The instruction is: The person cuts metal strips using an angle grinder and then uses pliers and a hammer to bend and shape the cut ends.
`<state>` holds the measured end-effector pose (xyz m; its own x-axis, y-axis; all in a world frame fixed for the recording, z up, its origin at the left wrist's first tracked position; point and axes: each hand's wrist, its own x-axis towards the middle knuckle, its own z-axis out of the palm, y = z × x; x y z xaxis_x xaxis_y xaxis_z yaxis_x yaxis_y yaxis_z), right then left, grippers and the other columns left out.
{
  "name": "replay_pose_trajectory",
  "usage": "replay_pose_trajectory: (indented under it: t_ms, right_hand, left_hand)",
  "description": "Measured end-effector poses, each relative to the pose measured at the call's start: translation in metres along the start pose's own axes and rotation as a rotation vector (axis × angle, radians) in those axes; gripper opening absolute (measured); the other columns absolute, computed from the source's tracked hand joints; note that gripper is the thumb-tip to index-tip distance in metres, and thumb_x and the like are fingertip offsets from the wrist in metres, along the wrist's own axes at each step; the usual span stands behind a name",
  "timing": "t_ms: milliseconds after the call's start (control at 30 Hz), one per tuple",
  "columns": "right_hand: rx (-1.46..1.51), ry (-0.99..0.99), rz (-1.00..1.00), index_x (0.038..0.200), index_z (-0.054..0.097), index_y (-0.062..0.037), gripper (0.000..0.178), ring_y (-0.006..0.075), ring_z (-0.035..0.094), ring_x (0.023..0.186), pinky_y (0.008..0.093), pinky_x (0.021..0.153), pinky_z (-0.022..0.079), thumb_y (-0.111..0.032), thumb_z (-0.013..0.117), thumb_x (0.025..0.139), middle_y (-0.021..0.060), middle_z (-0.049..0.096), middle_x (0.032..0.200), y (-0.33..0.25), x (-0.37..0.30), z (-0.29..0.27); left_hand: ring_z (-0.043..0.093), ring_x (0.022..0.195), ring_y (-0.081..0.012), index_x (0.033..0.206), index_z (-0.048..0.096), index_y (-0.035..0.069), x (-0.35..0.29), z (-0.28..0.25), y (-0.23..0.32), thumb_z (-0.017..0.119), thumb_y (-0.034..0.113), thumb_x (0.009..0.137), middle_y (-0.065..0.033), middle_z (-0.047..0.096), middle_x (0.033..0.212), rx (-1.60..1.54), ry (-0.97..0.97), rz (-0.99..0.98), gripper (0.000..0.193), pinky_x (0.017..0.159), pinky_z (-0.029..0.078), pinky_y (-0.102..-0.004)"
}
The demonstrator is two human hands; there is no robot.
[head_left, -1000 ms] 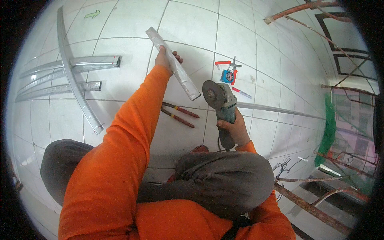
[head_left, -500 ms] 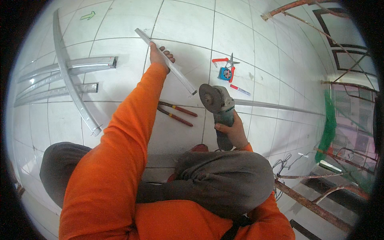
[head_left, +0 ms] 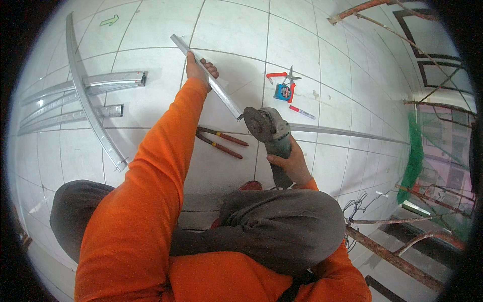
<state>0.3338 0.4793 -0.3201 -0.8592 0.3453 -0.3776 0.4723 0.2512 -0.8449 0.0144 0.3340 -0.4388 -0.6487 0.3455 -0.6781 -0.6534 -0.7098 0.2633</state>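
Note:
My left hand (head_left: 201, 69) is closed around a short silver metal channel (head_left: 225, 97), which slants from the far left down toward the middle. In my right hand (head_left: 293, 163) is an angle grinder (head_left: 275, 130), gripped by its dark body, with its round disc (head_left: 258, 124) facing left. The disc's edge is close to the channel's near end; whether they touch I cannot tell. Below the channel, red-handled pliers or cutters (head_left: 221, 142) lie on the floor, their head partly hidden by my left sleeve.
Red-handled snips (head_left: 292, 85), a blue tape measure (head_left: 283, 92) and a marker (head_left: 302, 112) lie beyond the grinder. Several long metal channels (head_left: 80, 93) rest at left. Another metal strip (head_left: 347, 133) extends right. Rusty scaffold pipes (head_left: 392, 255) and cables (head_left: 356, 207) are at right.
The grinder has shifted slightly left, bringing its disc nearer the channel's end. My left hand and the channel have moved a little left.

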Motion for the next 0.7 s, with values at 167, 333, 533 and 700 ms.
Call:
replay_pose_trajectory:
  t_ms: [167,333,533,700]
  right_hand:
    - [-0.012,-0.006,-0.003,0.129,0.052,-0.0025,0.069,0.0238,0.062,0.105,0.0361,0.095,0.047,-0.019,0.083,0.069,0.0126,0.065,0.115,0.0021,0.002,0.0011]
    - [-0.122,0.023,-0.023,0.127,0.053,-0.0025,0.068,0.025,0.062,0.107,0.0372,0.096,0.046,-0.018,0.083,0.069,0.0139,0.065,0.114,-0.0032,0.0024,0.0028]
    - [-0.045,-0.01,0.013,0.128,0.053,-0.0022,0.067,0.0252,0.061,0.107,0.0371,0.096,0.046,-0.017,0.082,0.069,0.0138,0.064,0.115,-0.0012,0.0023,0.0012]
    - [-0.038,-0.022,-0.028,0.129,0.053,-0.0025,0.067,0.0225,0.061,0.107,0.0357,0.096,0.046,-0.016,0.082,0.069,0.0122,0.064,0.116,-0.0037,0.0044,0.0027]
  left_hand:
    - [0.034,0.051,-0.0143,0.084,0.036,0.013,0.0024,-0.0004,-0.0005,0.04,0.069,0.092,-0.0004,0.033,0.065,0.001,-0.025,-0.015,0.057,0.044,0.031,-0.0284]
    - [0.035,0.05,-0.016,0.082,0.038,0.013,0.0044,-0.003,0.0006,0.044,0.07,0.09,-0.0022,0.035,0.063,0.023,0.01,-0.007,0.057,0.044,0.031,-0.0286]
    - [0.036,0.052,-0.0145,0.083,0.036,0.013,0.0001,-0.0005,-0.0011,0.042,0.069,0.092,-0.0003,0.035,0.064,0.064,-0.014,0.003,0.056,0.044,0.032,-0.0288]
    - [0.035,0.05,-0.0145,0.081,0.036,0.014,0.0006,0.0004,-0.0005,0.042,0.069,0.092,-0.0003,0.035,0.063,0.068,0.032,0.017,0.057,0.042,0.031,-0.0281]
